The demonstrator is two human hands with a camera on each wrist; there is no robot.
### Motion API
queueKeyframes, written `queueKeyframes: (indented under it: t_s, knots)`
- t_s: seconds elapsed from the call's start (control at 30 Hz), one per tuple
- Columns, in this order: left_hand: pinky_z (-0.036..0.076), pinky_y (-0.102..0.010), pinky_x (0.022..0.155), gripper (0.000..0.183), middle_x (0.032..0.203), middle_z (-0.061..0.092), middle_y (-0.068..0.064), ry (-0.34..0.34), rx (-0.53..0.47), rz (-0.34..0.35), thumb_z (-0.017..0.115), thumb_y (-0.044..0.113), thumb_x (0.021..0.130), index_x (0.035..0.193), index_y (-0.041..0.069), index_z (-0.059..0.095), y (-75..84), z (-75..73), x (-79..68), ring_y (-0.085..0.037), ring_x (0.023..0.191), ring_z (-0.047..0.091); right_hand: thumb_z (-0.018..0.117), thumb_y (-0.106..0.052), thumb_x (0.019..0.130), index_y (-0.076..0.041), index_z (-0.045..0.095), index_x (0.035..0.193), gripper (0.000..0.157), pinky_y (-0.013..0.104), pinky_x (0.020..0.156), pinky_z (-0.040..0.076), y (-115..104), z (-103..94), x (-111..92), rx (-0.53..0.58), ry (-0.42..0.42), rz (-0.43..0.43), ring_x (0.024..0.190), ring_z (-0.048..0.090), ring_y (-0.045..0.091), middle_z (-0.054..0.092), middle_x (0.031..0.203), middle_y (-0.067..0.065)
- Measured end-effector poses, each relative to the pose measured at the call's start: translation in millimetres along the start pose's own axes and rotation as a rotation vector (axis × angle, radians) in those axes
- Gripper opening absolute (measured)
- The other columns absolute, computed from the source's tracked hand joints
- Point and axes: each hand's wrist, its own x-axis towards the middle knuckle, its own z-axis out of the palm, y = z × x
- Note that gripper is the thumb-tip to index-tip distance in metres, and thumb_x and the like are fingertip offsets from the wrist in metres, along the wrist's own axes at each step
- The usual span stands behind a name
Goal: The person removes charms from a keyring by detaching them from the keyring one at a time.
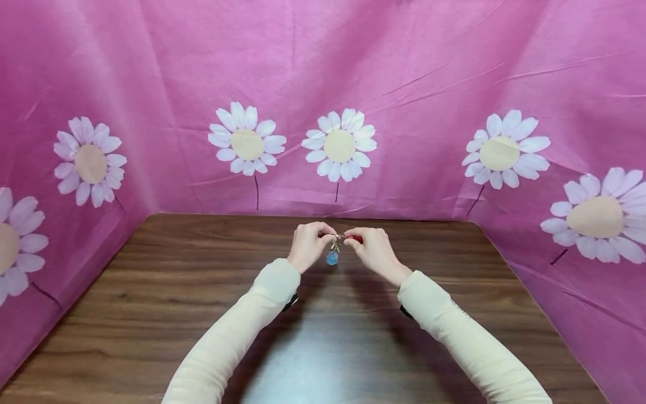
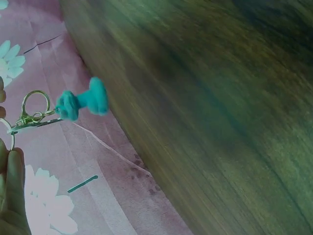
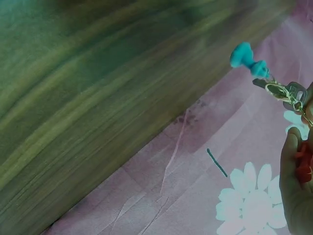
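Observation:
Both hands are raised over the far part of the table, close together. My left hand pinches a metal key ring between thumb and fingers. From it hang a gold clasp, a grey metal key and a blue charm, which looks teal and knobbed in the wrist views. My right hand pinches a small red piece, partly covered by the fingers. A short gold chain runs near it toward the ring. The exact joint between red piece and ring is too small to tell.
A brown wood-grain table lies below the hands. Pink cloth with white daisies hangs behind and at both sides. Dark wrist straps show beneath the pale sleeves.

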Motion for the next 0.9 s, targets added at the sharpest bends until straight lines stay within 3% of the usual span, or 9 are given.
queueKeyframes:
  t_s: [0.2, 0.33, 0.53, 0.73, 0.9]
  knots:
    - [0.043, -0.023, 0.062, 0.005, 0.075, 0.072, 0.001, 0.017, -0.088, -0.097, 0.072, 0.017, 0.076, 0.079, 0.014, 0.072, 0.8, -2.9, 2.8, -0.008, 0.067, 0.062, 0.070, -0.016, 0.079, -0.008, 0.072, 0.094, 0.017, 0.032, 0.060, 0.041, -2, -1.1, 3, 0.031, 0.040, -0.010, 0.055, 0.047, 0.010, 0.071, 0.077, 0.003]
    - [0.043, -0.024, 0.062, 0.005, 0.075, 0.071, 0.000, 0.040, -0.159, -0.178, 0.073, 0.015, 0.076, 0.079, 0.012, 0.072, -3.0, -7.7, -0.5, -0.010, 0.068, 0.063, 0.068, -0.015, 0.081, -0.007, 0.072, 0.094, 0.016, 0.025, 0.058, 0.045, -8, 3.3, 6, 0.154, -0.014, 0.037, 0.062, 0.058, 0.011, 0.071, 0.077, 0.004]
    - [0.043, -0.024, 0.061, 0.005, 0.075, 0.071, -0.002, 0.066, -0.183, -0.201, 0.074, 0.014, 0.074, 0.078, 0.011, 0.072, -6.8, -13.2, -2.5, -0.011, 0.067, 0.063, 0.066, -0.013, 0.083, -0.005, 0.071, 0.097, 0.017, 0.022, 0.059, 0.052, -15, 7.5, 7, 0.342, -0.107, 0.151, 0.071, 0.068, 0.023, 0.071, 0.077, 0.012]
    - [0.043, -0.023, 0.063, 0.006, 0.076, 0.071, -0.004, 0.057, -0.231, -0.213, 0.072, 0.012, 0.075, 0.080, 0.008, 0.072, 0.1, -8.5, 6.9, -0.014, 0.071, 0.062, 0.065, -0.010, 0.083, -0.004, 0.071, 0.096, 0.015, 0.023, 0.058, 0.051, -8, -1.0, 5, 0.335, -0.072, 0.179, 0.070, 0.067, 0.022, 0.071, 0.075, 0.011]
    - [0.044, -0.024, 0.068, 0.009, 0.078, 0.071, -0.004, 0.064, -0.264, -0.266, 0.073, 0.014, 0.075, 0.082, 0.008, 0.072, 5.5, -10.1, 19.3, -0.013, 0.075, 0.061, 0.066, -0.010, 0.083, -0.002, 0.070, 0.097, 0.017, 0.023, 0.057, 0.051, -4, -10.1, 5, 0.335, -0.035, 0.170, 0.068, 0.067, 0.018, 0.071, 0.074, 0.010]
